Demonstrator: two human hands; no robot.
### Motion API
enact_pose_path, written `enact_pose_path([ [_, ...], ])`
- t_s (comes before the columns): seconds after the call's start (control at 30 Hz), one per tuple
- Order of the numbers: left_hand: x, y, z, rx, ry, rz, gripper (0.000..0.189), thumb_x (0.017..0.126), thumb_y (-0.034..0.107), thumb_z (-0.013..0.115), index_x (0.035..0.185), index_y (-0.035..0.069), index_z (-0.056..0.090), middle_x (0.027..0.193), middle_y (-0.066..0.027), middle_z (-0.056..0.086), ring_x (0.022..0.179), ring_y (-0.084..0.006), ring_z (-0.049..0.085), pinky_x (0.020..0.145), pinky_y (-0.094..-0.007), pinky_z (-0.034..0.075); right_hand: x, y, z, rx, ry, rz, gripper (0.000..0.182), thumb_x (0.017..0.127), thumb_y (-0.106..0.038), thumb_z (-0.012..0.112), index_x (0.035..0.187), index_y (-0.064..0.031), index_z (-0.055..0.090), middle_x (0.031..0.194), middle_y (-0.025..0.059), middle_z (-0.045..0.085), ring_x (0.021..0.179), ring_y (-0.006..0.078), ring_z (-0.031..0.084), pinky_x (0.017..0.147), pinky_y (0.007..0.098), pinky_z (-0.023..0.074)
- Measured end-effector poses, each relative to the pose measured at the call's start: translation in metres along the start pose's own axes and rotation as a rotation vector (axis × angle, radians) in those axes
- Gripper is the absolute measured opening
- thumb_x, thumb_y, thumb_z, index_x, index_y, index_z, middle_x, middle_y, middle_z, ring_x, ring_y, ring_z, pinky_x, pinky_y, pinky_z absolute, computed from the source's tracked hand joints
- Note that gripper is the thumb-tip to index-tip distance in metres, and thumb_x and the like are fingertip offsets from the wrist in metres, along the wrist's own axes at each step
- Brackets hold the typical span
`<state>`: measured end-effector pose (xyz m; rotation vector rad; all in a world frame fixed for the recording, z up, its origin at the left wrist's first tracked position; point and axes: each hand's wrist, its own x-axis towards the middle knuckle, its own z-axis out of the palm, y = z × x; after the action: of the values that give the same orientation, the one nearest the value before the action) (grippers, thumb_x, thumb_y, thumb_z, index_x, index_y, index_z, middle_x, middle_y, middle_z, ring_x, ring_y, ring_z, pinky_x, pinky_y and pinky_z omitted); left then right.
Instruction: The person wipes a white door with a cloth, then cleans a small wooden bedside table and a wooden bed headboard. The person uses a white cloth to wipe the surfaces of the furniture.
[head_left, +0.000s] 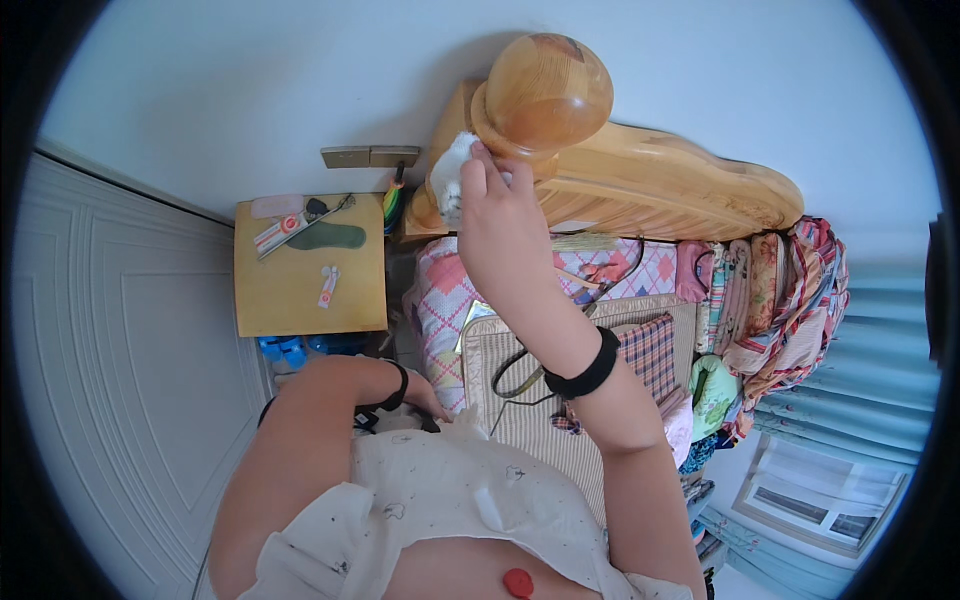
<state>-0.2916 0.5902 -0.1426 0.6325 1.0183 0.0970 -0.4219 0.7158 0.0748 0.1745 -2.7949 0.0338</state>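
My right hand (501, 191), a black band on its forearm, holds a white cloth (452, 176) against the wooden bedpost. The cloth lies just below the post's large round ball finial (551, 91), on the side facing the wall sockets. My left hand (430, 397) hangs low beside my pale shirt, near the edge of the bed. Its fingers are mostly hidden, so I cannot tell whether it holds anything. From the post, the carved wooden headboard (667, 180) runs off to the right.
A yellow-topped bedside table (281, 307) carries a green insole (328, 237), a box and a small tube. A folded umbrella (393, 202) stands between table and bed. On the bed lie a mat (525, 427), a plaid cloth (652, 352) and folded bedding (769, 285). A door (142, 375) is at left.
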Motion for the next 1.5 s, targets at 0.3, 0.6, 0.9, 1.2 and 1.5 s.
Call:
enact_pose_path([
  [0.3,0.015,-0.083,-0.073,-0.037,0.463,0.750,0.032,0.090,0.032,0.053,0.092,0.001,0.058,0.077,-0.0052,0.059,0.075,-0.0185,0.054,0.072,-0.0335,0.046,-0.011,0.001,0.000,-0.014,-0.088,0.007,0.020,0.076,-0.005,0.055,0.094,0.0030,0.052,0.125,0.0227,0.054,0.095,0.0314,0.054,0.081,0.0363,0.0494],
  [0.6,-0.173,-0.029,-0.077,-0.278,1.535,0.924,0.019,0.091,0.003,0.049,0.109,0.000,0.054,0.096,-0.0091,0.064,0.092,-0.0168,0.061,0.084,-0.0286,0.046,0.006,0.006,-0.005,-0.097,-0.159,-0.068,0.026,0.075,-0.007,0.057,0.098,0.0043,0.053,0.128,0.0217,0.053,0.093,0.0319,0.056,0.081,0.0372,0.0497],
  [0.9,-0.180,-0.012,-0.066,-0.232,1.606,0.977,0.019,0.088,-0.003,0.048,0.106,-0.001,0.055,0.096,-0.0101,0.063,0.091,-0.0182,0.062,0.083,-0.0285,0.046,0.007,0.012,-0.008,-0.106,-0.124,-0.121,0.025,0.076,-0.009,0.055,0.099,0.0004,0.055,0.126,0.0173,0.056,0.089,0.0286,0.059,0.076,0.0352,0.0490],
  [1.2,-0.180,-0.011,-0.065,-0.212,1.654,0.950,0.019,0.088,-0.002,0.049,0.106,-0.002,0.054,0.093,-0.0109,0.064,0.087,-0.0183,0.062,0.081,-0.0283,0.047,-0.019,0.021,-0.035,0.000,-0.280,0.009,0.042,0.070,-0.006,0.060,0.110,0.0015,0.052,0.118,0.0159,0.059,0.088,0.0302,0.060,0.075,0.0391,0.0486],
  [1.5,-0.176,-0.026,-0.065,-0.247,1.703,0.874,0.016,0.090,0.002,0.051,0.105,-0.002,0.055,0.094,-0.0097,0.065,0.085,-0.0173,0.063,0.080,-0.0277,0.047,-0.083,0.087,-0.055,0.329,-0.107,0.277,0.057,0.067,-0.002,0.063,0.123,-0.0042,0.050,0.104,0.0184,0.058,0.099,0.0336,0.055,0.084,0.0412,0.0441],
])
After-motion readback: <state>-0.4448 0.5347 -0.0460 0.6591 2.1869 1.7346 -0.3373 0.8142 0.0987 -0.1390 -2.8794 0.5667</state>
